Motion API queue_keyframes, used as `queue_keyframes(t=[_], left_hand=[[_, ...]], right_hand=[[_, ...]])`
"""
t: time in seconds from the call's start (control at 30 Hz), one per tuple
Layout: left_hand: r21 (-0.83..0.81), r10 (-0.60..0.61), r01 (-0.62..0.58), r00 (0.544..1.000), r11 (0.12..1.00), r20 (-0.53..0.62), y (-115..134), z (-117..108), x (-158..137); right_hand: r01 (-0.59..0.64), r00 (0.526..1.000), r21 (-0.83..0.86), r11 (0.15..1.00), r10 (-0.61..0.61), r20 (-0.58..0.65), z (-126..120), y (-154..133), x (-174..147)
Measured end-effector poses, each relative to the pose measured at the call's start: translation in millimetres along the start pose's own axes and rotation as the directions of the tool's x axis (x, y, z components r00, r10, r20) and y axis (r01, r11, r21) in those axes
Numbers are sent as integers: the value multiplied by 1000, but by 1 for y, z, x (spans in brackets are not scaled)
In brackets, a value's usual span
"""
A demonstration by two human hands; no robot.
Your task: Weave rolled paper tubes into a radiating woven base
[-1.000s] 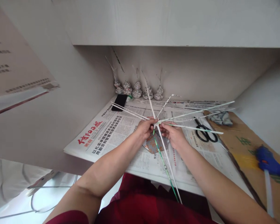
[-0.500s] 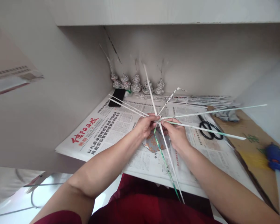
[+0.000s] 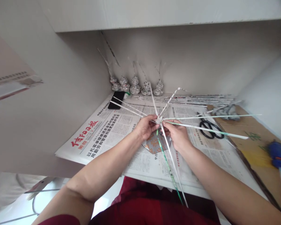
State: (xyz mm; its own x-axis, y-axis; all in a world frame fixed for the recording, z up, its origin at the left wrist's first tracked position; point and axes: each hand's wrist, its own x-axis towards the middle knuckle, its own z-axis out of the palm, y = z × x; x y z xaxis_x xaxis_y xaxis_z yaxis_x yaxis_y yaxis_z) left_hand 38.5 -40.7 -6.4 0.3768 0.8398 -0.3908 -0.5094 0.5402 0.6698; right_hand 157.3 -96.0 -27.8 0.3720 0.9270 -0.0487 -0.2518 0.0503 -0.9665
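Note:
Several rolled paper sticks, white with some green, spread like spokes from a small woven paper centre (image 3: 158, 119). My left hand (image 3: 147, 125) pinches the left side of this centre between thumb and fingers. On the other side, my right hand (image 3: 176, 132) is closed on a white-and-green paper stick (image 3: 208, 129) close to where it leaves the centre. A green paper stick (image 3: 166, 162) and a white one hang down toward my lap. Beneath the hands lies a grey piece with an orange pattern (image 3: 152, 145), partly hidden.
Newspaper (image 3: 100, 134) covers the table. Behind are small gourd-shaped paper weavings (image 3: 135, 86), a black phone (image 3: 115, 100) and a pile of paper sticks (image 3: 184, 100). Black scissors (image 3: 209, 128), cardboard (image 3: 248, 147) and a blue glue gun (image 3: 279, 154) lie right. A shelf (image 3: 168, 15) overhangs.
The spokes have tilted a little: the far upright one leans lower and the upper right one has dropped slightly. More of the woven centre shows between my hands. Both hands keep their grip.

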Motion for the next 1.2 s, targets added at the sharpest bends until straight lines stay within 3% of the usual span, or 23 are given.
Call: queue_keyframes(t=[0.37, 0.63, 0.87, 1.03, 1.2], left_hand=[[7, 9, -9, 1000, 1000, 9, 0, 2, -3], [-3, 39, -39, 998, 999, 54, -3, 1, -4], [73, 55, -62, 994, 995, 98, -8, -3, -6], [130, 43, -57, 993, 990, 107, -10, -4, -10], [178, 48, -62, 995, 982, 83, -11, -8, -29]], right_hand=[[-64, 997, 46, 997, 62, 51, -1, -2, 3], [-82, 997, 23, 996, 82, -8, 3, -3, 3], [-108, 993, 82, 991, 112, -47, 3, -3, 6], [-123, 992, 136, 983, 125, -6, 0, -4, 9], [-168, 986, 196, 966, 169, 14, -2, -8, 12]])
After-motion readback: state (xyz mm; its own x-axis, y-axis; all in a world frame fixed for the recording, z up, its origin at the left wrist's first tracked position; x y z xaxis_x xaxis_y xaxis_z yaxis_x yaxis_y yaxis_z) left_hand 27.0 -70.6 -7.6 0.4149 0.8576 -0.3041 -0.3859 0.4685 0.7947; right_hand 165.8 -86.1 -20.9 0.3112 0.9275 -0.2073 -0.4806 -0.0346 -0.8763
